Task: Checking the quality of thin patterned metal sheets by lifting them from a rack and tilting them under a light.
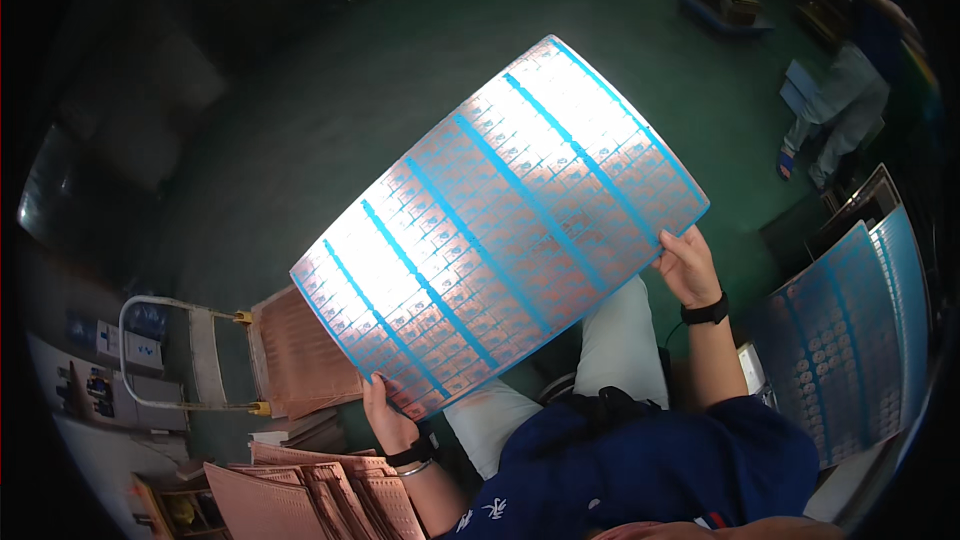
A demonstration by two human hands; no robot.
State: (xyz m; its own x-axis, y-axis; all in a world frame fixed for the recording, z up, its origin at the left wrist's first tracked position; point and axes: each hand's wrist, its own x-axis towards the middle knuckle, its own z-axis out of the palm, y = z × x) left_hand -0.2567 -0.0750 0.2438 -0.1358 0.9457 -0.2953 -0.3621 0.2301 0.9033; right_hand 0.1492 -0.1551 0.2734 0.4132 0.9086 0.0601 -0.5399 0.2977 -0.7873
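A large printed circuit board panel [500, 225], coppery with blue stripes and repeated small patterns, is held up tilted in front of me. Bright glare covers parts of its surface. My left hand [390, 422] grips its lower left edge, thumb on the top face. At the near right corner, my right hand [688, 265] pinches the edge between thumb and fingers. Fingers under the panel are hidden on both sides. Below and left of it lies a stack of copper panels [300, 350] on a cart with a white tubular handle [150, 302].
More copper sheets [320, 495] stand upright at lower left. Blue-striped panels [850, 340] lean in a rack at my right. A person in dark top and light trousers [850, 100] bends at the far right. A loaded trolley [725, 5] stands behind on the green floor [300, 100].
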